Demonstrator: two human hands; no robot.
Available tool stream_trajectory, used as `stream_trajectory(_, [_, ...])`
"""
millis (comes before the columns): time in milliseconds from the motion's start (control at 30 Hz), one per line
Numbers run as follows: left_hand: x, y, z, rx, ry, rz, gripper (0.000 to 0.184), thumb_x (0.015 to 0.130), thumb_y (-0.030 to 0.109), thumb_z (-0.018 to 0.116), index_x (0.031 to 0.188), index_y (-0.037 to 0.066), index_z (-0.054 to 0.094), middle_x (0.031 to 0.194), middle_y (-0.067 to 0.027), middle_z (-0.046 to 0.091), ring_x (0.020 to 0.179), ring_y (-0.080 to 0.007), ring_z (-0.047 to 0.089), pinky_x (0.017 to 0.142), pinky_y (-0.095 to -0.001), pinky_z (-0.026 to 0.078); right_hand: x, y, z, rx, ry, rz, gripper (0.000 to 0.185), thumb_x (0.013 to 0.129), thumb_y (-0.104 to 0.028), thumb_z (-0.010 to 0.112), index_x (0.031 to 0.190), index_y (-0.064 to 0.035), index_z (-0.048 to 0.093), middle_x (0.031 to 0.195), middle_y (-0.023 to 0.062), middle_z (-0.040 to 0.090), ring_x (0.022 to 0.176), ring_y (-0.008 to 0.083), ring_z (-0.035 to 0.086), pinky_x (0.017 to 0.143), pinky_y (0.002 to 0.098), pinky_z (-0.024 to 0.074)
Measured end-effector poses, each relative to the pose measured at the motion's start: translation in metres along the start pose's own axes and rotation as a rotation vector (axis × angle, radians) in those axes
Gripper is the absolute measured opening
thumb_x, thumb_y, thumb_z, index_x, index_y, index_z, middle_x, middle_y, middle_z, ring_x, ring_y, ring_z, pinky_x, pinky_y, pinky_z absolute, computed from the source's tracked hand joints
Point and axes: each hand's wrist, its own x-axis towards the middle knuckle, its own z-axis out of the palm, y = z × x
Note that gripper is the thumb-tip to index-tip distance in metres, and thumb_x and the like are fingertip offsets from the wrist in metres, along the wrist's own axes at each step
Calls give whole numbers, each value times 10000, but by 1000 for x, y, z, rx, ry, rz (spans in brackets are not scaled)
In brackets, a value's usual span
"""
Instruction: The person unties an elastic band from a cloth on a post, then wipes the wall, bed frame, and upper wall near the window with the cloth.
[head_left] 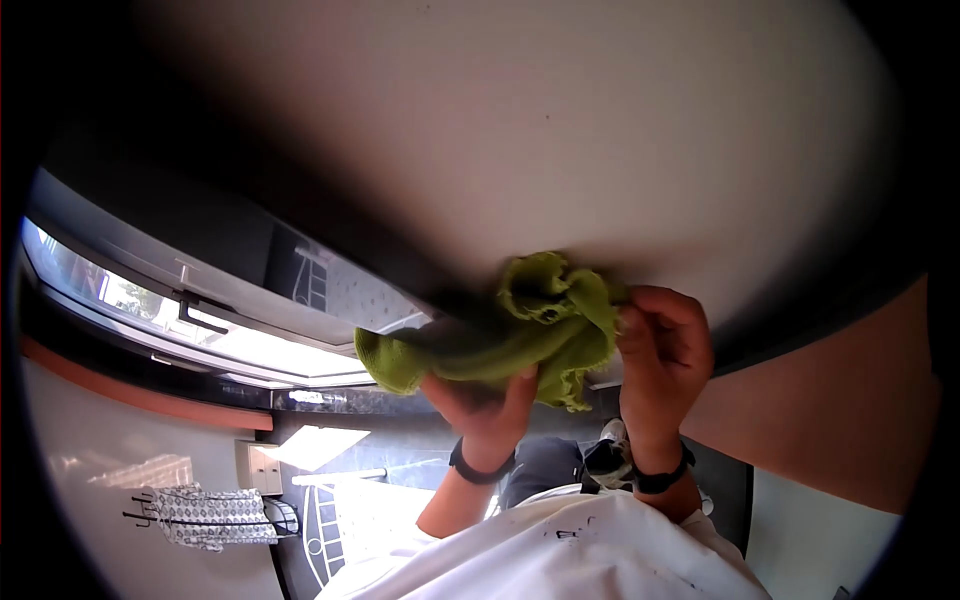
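A crumpled green cloth (530, 335) with frilled edges is held between both hands, close to a pale, smooth surface (560, 150) that fills the upper view. My left hand (480, 405) grips the cloth from below, its thumb raised against the fabric and its other fingers partly behind it. At the cloth's right end, my right hand (665, 350) pinches the edge between thumb and curled fingers. Each wrist wears a dark band.
A window (200, 325) with a dark handle lies at the left. Below it are patterned clothes (215, 515) on a rack, a small cabinet (260, 468) and a white metal frame (322, 530). A shoe (613, 440) shows below my hands.
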Motion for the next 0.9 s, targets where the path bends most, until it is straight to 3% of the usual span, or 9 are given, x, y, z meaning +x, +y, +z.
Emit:
stream_trajectory(133, [0,5,2,1,36,-94,866,842,20,665,1479,53,80,1387,-125,368,1233,-205,411,1058,-360,326,8,-1,5,-513,-514,-462,391,783,56,648,1166,-9,598,1098,189,591,960,316,606,799,383,505])
stream_trajectory(233, [4,7,-12,-50,-35,-204,841,862,54,658,1477,51,84,1373,-124,377,1220,-198,416,1046,-355,333,4,4,8,-467,-480,-426,436,741,14,663,1173,-22,611,1105,183,589,966,380,574,825,429,482])
stream_trajectory(467, [5,-8,-23,1,-147,-199,784,903,243,659,1462,34,150,1353,-102,424,1209,-190,436,1017,-333,356,14,-6,16,-523,-542,-415,461,767,-52,652,1220,-29,573,1139,140,590,921,324,595,762,386,496])
stream_trajectory(533, [14,-18,-34,-308,-339,-342,435,819,152,686,1172,-45,524,1077,-95,605,954,-180,575,844,-302,464,7,-11,22,-576,-524,-406,476,765,-52,651,1231,-21,561,1146,144,584,906,320,596,754,383,498])
stream_trajectory(567, [18,-18,-38,-355,-366,-423,354,814,134,694,1102,-41,586,1027,-87,643,917,-171,606,804,-306,495,4,-13,24,-621,-500,-395,491,763,-51,650,1242,-13,550,1153,148,578,890,316,596,746,380,500])
stream_trajectory(667, [14,-35,-49,-470,-552,-596,376,798,117,716,1122,-25,588,1053,-77,642,938,-165,605,817,-312,502,-1,-17,27,-673,-497,-395,531,752,-15,650,1267,0,525,1165,159,566,868,306,593,739,376,501])
stream_trajectory(733, [11,-38,-40,-362,-541,-556,378,784,115,735,1118,1,600,1045,-70,646,929,-172,608,816,-313,498,2,-14,25,-673,-509,-393,537,750,2,648,1272,-6,525,1171,166,561,884,313,595,745,380,502])
stream_trajectory(800, [11,-35,-27,-194,-478,-267,356,789,105,729,1110,12,605,1026,-73,649,919,-187,609,820,-316,488,5,-13,23,-681,-523,-379,544,747,19,647,1277,-13,525,1178,173,556,901,320,598,752,384,504])
stream_trajectory(900, [5,-30,-16,-240,-430,-323,295,812,85,698,1088,26,610,1067,-81,631,965,-200,591,845,-317,471,11,-23,20,-672,-538,-305,569,742,52,641,1292,-36,522,1152,171,575,941,334,601,776,393,510])
